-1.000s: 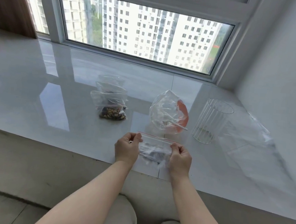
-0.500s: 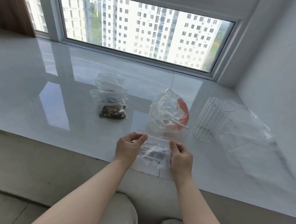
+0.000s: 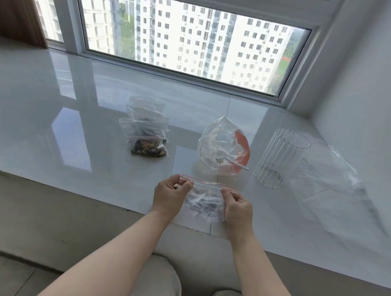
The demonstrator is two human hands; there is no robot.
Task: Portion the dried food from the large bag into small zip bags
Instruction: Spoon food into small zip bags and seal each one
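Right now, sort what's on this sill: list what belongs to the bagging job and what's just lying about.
Belongs to the job:
- small zip bag, pinched at its red strip by the left hand and right hand
- filled zip bags
- large bag, with a white spoon inside

Lying about:
- ribbed clear glass
- flat clear plastic sheet

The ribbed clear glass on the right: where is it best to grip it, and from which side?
Grip the ribbed clear glass around its upper wall, coming from the near right side. It stands upright and open at the top. The large bag stands close on its left, and only flat plastic film lies on its right.
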